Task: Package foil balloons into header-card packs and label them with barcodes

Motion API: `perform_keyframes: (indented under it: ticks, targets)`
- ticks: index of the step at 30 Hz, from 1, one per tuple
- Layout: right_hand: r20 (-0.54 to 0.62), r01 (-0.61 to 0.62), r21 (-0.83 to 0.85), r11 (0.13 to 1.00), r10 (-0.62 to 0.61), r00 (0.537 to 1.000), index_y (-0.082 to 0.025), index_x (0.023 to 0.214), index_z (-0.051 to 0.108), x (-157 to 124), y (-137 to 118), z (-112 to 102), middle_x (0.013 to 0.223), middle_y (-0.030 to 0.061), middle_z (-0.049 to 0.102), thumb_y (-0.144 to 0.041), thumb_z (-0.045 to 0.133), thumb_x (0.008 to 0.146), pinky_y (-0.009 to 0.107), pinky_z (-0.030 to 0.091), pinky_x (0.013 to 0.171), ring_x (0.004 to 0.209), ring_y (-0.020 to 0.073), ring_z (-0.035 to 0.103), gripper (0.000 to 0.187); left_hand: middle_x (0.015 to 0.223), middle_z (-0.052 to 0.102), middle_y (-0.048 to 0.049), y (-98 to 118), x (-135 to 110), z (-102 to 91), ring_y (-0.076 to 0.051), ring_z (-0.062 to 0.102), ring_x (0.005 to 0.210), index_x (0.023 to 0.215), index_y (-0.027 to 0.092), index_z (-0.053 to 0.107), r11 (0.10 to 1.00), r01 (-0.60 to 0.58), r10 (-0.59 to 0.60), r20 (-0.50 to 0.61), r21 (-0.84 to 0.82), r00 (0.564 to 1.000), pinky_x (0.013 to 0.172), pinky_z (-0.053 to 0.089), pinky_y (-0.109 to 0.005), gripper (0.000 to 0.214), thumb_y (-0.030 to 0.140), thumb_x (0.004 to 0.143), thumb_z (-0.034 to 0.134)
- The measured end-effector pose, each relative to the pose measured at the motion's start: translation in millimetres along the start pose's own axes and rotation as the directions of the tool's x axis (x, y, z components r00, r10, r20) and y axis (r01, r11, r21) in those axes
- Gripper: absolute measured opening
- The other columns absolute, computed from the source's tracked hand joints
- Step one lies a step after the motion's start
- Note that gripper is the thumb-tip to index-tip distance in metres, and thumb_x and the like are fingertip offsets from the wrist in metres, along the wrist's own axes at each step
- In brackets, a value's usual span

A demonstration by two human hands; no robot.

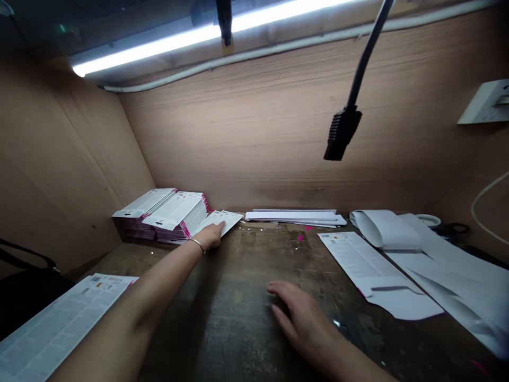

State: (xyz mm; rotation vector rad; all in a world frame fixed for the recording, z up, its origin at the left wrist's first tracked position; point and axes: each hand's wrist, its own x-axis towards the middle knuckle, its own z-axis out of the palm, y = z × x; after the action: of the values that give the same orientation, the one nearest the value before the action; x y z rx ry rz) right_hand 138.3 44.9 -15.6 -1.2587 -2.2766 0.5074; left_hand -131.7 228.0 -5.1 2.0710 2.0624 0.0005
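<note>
My left hand (212, 236), with a bangle at the wrist, reaches to the back of the table and grips the near edge of a white printed card sleeve (230, 220). That sleeve lies beside two tall stacks of like sleeves (175, 209) with pink edges; part of it is covered by my fingers. Over the middle of the dark table (238, 307) my right hand (300, 318) hovers open, holding nothing, thumb and fingers apart. To its right a single printed sleeve (358, 260) lies flat with a curved flap end.
Another printed sleeve (71, 313) lies at the left front, partly behind my forearm. Folded white strips (294, 216) rest along the back wall. White paper sheets (433, 260), a tape roll (428, 219) and scissors (453, 229) are at the right. A black cable plug (342, 132) hangs overhead.
</note>
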Motion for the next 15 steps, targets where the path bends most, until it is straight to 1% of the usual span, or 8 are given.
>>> perform_keyframes:
  ticks: [3, 6, 9, 11, 12, 13, 14, 15]
  targets:
    - [-0.021, -0.030, -0.062, 0.998, 0.029, 0.999, -0.012, 0.113, 0.060, -8.2, 13.2, -6.5, 0.118, 0.0152, 0.062, -0.021, 0.043, 0.087, 0.040, 0.049, 0.096, 0.111, 0.0242, 0.059, 0.033, 0.120, 0.056, -0.0099, 14.2, -1.6, -4.1, -0.023, 0.058, 0.102, 0.121, 0.016, 0.052, 1.000, 0.010, -0.010, -0.016, -0.008, 1.000, 0.086, 0.050, -0.045, 0.037, 0.032, 0.088, 0.057]
    - [-0.104, 0.024, -0.193, 0.981, -0.045, 0.994, -0.012, 0.117, 0.059, -10.6, 22.6, -11.6, 0.127, 0.0165, 0.057, -0.021, 0.040, 0.088, 0.042, 0.048, 0.097, 0.118, 0.0257, 0.054, 0.035, 0.120, 0.056, -0.0103, 30.4, -14.8, -13.0, -0.023, 0.058, 0.103, 0.120, 0.015, 0.053, 0.999, 0.030, -0.031, -0.074, -0.019, 0.997, 0.087, 0.050, -0.045, 0.035, 0.032, 0.089, 0.056]
    - [-0.253, 0.123, -0.392, 0.912, -0.235, 0.939, -0.013, 0.130, 0.050, -3.5, 20.2, -19.4, 0.144, 0.0150, 0.040, -0.018, 0.045, 0.086, 0.048, 0.041, 0.103, 0.133, 0.0293, 0.035, 0.044, 0.115, 0.059, -0.0095, 47.3, -50.9, -24.6, -0.022, 0.059, 0.101, 0.115, 0.015, 0.056, 0.999, -0.028, 0.023, -0.117, -0.043, 0.993, 0.088, 0.049, -0.045, 0.031, 0.032, 0.090, 0.055]
    - [-0.288, 0.177, -0.497, 0.849, -0.354, 0.890, -0.014, 0.138, 0.041, 7.5, 9.2, -27.4, 0.149, 0.0137, 0.031, -0.018, 0.050, 0.084, 0.053, 0.031, 0.108, 0.138, 0.0319, 0.024, 0.054, 0.108, 0.063, -0.0086, 59.4, -92.5, -28.9, -0.021, 0.060, 0.098, 0.109, 0.016, 0.060, 0.990, -0.123, 0.114, -0.116, -0.070, 0.987, 0.089, 0.048, -0.043, 0.024, 0.031, 0.090, 0.055]
    - [-0.241, 0.200, -0.529, 0.825, -0.372, 0.896, -0.014, 0.139, 0.040, 14.3, 0.9, -32.0, 0.148, 0.0143, 0.033, -0.018, 0.051, 0.084, 0.055, 0.028, 0.109, 0.137, 0.0330, 0.025, 0.056, 0.104, 0.065, -0.0083, 65.3, -117.0, -29.8, -0.021, 0.061, 0.097, 0.106, 0.017, 0.061, 0.979, -0.184, 0.174, -0.109, -0.090, 0.979, 0.089, 0.048, -0.042, 0.022, 0.030, 0.089, 0.056]
    - [-0.150, 0.222, -0.546, 0.808, -0.355, 0.923, -0.015, 0.136, 0.044, 21.5, -8.6, -36.7, 0.143, 0.0153, 0.041, -0.018, 0.054, 0.083, 0.055, 0.028, 0.108, 0.134, 0.0336, 0.033, 0.054, 0.100, 0.067, -0.0083, 70.5, -142.2, -30.6, -0.022, 0.063, 0.094, 0.102, 0.018, 0.063, 0.964, -0.242, 0.232, -0.097, -0.110, 0.968, 0.087, 0.049, -0.038, 0.020, 0.030, 0.085, 0.060]
    - [-0.031, 0.243, -0.548, 0.800, -0.310, 0.950, -0.015, 0.129, 0.052, 28.4, -18.9, -41.5, 0.132, 0.0156, 0.054, -0.018, 0.058, 0.081, 0.053, 0.034, 0.105, 0.125, 0.0335, 0.046, 0.049, 0.095, 0.069, -0.0075, 74.4, -166.0, -32.2, -0.022, 0.064, 0.089, 0.098, 0.019, 0.065, 0.950, -0.286, 0.279, -0.076, -0.124, 0.957, 0.084, 0.050, -0.034, 0.019, 0.030, 0.081, 0.064]
    - [0.095, 0.266, -0.541, 0.798, -0.257, 0.962, -0.016, 0.115, 0.063, 34.5, -29.3, -46.5, 0.112, 0.0133, 0.067, -0.016, 0.063, 0.075, 0.047, 0.044, 0.096, 0.109, 0.0324, 0.060, 0.040, 0.089, 0.070, -0.0056, 76.3, -186.2, -35.3, -0.021, 0.065, 0.083, 0.094, 0.021, 0.066, 0.934, -0.329, 0.326, -0.047, -0.138, 0.944, 0.079, 0.051, -0.031, 0.019, 0.031, 0.078, 0.067]
